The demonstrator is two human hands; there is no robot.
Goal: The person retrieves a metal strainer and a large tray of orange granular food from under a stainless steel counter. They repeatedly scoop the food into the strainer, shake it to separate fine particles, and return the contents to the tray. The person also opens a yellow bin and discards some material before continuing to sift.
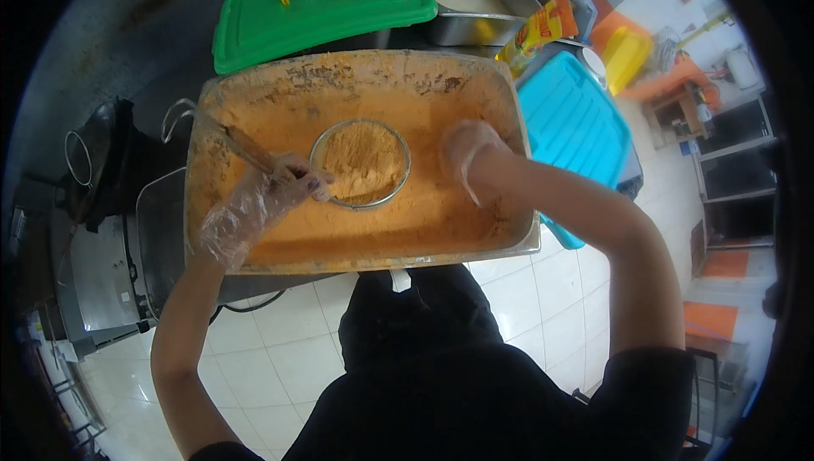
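Observation:
A deep rectangular container [381,259] with orange flour-like powder [305,235] stands before me, its walls caked with residue. My left hand [267,197], in a clear plastic glove, grips the wooden handle [245,146] of a round wire-rimmed sieve [360,164]. Clumpy orange powder fills the sieve, which is over the middle of the container. At the container's right side is my right hand [474,149], also in a clear glove and blurred; its fingers are low against the powder, and whether they hold anything cannot be seen.
Behind the container lie a green lid [318,10] with a yellow handle and a steel pan [474,27] holding pale contents. A yellow packet [537,32] and a turquoise lid [572,130] are at the right. A dark wok [105,156] stands at the left.

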